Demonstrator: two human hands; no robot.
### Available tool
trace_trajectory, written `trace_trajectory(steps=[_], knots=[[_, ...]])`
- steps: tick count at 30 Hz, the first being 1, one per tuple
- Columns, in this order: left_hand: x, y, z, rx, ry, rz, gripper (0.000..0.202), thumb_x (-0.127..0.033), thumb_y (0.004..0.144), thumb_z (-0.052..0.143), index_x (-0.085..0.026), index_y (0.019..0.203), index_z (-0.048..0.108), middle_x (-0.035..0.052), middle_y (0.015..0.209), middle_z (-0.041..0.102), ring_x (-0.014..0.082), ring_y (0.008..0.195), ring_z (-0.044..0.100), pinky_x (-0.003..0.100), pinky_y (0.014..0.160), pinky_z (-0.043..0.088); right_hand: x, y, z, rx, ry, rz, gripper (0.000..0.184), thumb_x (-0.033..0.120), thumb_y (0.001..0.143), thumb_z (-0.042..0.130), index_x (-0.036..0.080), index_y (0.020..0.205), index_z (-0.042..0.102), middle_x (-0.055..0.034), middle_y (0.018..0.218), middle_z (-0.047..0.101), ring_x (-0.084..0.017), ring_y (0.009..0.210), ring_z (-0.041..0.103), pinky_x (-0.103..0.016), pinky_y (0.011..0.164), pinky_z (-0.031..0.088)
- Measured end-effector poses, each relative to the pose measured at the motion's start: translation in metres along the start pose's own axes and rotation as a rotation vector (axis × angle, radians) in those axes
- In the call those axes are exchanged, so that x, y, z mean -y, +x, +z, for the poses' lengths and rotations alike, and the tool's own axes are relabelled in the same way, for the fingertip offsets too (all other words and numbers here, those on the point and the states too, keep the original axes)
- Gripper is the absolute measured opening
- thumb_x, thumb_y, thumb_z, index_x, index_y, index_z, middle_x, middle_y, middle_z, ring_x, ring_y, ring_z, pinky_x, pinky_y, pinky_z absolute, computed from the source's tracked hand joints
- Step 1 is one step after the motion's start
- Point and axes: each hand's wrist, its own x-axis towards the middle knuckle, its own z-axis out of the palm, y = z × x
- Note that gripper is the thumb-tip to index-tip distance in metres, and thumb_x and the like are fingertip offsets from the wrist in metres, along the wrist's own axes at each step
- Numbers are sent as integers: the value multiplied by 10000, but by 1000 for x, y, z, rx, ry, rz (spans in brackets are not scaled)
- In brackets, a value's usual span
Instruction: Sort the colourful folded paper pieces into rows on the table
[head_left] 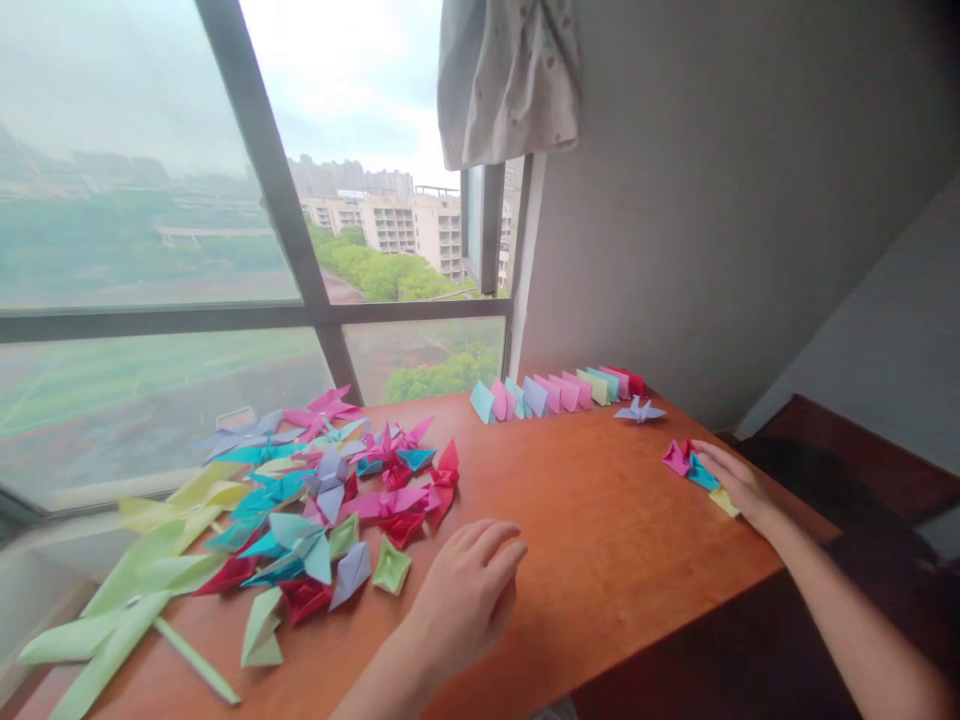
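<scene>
My right hand (731, 480) reaches over the right edge of the table, fingers stretched out beside a short row of folded paper pieces. In that row are a magenta piece (677, 457), a blue piece (702, 473) and a yellow piece (724, 501). The fingertips touch or nearly touch them; the exact contact is hidden. My left hand (472, 580) is over the front of the table, its fingers loosely bent, with nothing visible in it. A green folded paper box (391, 566) lies just to its left. Behind the right hand sits a lavender paper crane (639, 411).
Colourful origami is heaped on the left of the wooden table (585, 530), with a green paper pinwheel (139, 575) at the near left. Several folded papers (566, 392) stand in a line along the back. A window and a grey wall (675, 200) border the table.
</scene>
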Motion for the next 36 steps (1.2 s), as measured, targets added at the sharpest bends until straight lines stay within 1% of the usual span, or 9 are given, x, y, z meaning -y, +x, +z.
trace_trajectory(steps=[8,10,13,15,19,24,31,33,36], knots=[[-14,10,17,99,-56,-22,344,-106,829,489,-227,1139,576,75,1261,608,245,1124,565,419,972,494,59,-27,91,601,310,-153,406,516,844,579,208,1075,710,-109,1162,680,-276,1126,605,-448,973,489],[-14,8,18,87,-53,-14,350,-105,826,487,-228,1142,576,76,1259,610,243,1119,566,416,974,490,67,-15,96,487,277,-213,397,522,856,548,200,999,733,-117,1119,690,-268,1101,612,-441,969,489],[-14,4,20,66,-52,-17,341,-101,819,490,-223,1125,578,81,1248,613,240,1107,566,405,967,488,58,27,85,67,63,-226,433,536,858,500,186,945,739,-121,1076,688,-252,1023,631,-423,931,508],[-15,3,23,66,-51,-27,342,-101,809,504,-221,1120,579,81,1251,611,238,1106,563,401,968,480,45,55,75,-43,-53,-212,427,529,844,503,186,944,737,-124,1091,676,-240,982,635,-389,888,524],[-22,9,25,114,-13,-13,353,-139,810,538,-219,1152,571,81,1302,577,250,1161,525,414,1006,428,24,78,71,-43,-122,-198,412,516,801,534,186,951,729,-120,1045,686,-236,888,639,-367,792,539],[-35,38,29,171,131,56,357,-330,888,516,-178,1208,565,145,1369,508,319,1268,427,523,1087,300,16,55,90,-19,-179,-205,411,441,789,503,157,1005,707,-145,1007,705,-266,895,638,-420,847,514],[-34,100,81,164,282,184,368,-333,911,469,-143,1189,619,172,1282,560,358,1258,420,578,1076,230,20,5,111,109,-90,-217,445,419,808,487,173,1137,658,-143,1147,679,-243,854,685,-396,813,559],[-26,105,86,189,291,91,374,-350,915,470,-128,1167,636,184,1174,621,353,1213,451,580,1067,222,23,-8,117,159,-48,-211,468,427,810,492,171,1174,636,-147,1193,658,-249,899,686,-402,822,566],[-11,92,74,204,293,-88,363,-353,895,506,-115,1129,649,188,1067,657,353,1148,483,578,1046,234,38,-28,132,213,-16,-311,493,422,815,493,162,1219,603,-155,1264,616,-285,1119,612,-460,944,519]])
